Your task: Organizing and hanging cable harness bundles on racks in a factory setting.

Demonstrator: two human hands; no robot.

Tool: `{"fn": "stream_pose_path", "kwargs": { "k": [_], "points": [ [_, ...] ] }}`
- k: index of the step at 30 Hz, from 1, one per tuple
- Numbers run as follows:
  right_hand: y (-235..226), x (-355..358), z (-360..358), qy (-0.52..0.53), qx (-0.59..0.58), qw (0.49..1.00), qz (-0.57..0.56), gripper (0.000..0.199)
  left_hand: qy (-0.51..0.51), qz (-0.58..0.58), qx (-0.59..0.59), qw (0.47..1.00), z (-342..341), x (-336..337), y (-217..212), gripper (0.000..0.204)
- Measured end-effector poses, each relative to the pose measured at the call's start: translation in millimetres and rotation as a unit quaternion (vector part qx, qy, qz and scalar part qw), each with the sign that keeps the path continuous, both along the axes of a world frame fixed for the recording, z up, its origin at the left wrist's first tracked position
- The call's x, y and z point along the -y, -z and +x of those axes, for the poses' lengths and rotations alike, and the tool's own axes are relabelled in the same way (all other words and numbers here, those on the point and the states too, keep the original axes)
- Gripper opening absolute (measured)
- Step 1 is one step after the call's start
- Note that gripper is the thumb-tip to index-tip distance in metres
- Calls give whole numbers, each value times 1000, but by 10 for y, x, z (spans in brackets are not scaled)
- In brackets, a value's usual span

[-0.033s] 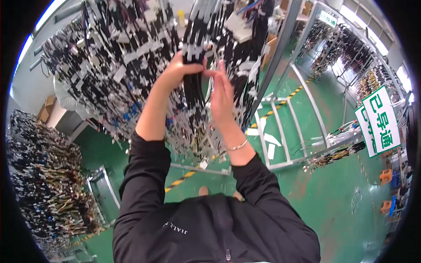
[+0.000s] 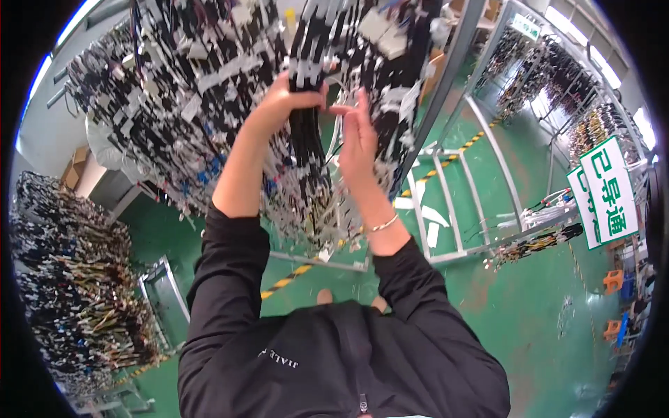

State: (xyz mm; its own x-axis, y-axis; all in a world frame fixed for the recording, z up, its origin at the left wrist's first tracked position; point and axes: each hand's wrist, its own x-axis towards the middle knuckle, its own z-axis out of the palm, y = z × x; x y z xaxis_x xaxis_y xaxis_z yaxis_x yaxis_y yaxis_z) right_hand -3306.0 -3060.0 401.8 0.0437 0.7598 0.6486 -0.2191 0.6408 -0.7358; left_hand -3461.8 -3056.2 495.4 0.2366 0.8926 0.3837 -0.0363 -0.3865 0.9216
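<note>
A thick bundle of black wire harnesses [image 2: 304, 132], banded with pale tape, hangs in front of me at the top middle. My left hand [image 2: 284, 103] is closed round it, thumb across the front just below a taped stretch. Close by on the right is my right hand [image 2: 357, 145], its fingers stretched upward and nothing visible gripped in them. One of its digits points toward the left hand's fingertips; whether they touch I cannot tell. Thin white wires [image 2: 337, 132] show between the hands and the bundle.
Many more harnesses [image 2: 202, 90] hang densely on the left and behind. A grey metal post [image 2: 446, 87] rises on the right, beside a ladder-like frame [image 2: 453, 202]. A white sign with green characters [image 2: 608, 191] hangs farther right. Another hanging mass of harnesses [image 2: 77, 285] stands far left.
My right hand has moved slightly right, widening the gap to the bundle. The left hand keeps its hold, and the whole view has shifted a little.
</note>
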Motion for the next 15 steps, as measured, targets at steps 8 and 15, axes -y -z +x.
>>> {"fn": "stream_pose_path", "kwargs": {
  "k": [8, 15],
  "points": [
    [129, -362, 1071, 241, 530, 758, 293, 10, 54, 49, -40, 997, -453, 280, -198, 46],
    [533, -41, 1372, 194, 667, 612, 378, 7, 50, -14, -5, 999, -123, 493, -37, 45]
  ]
}}
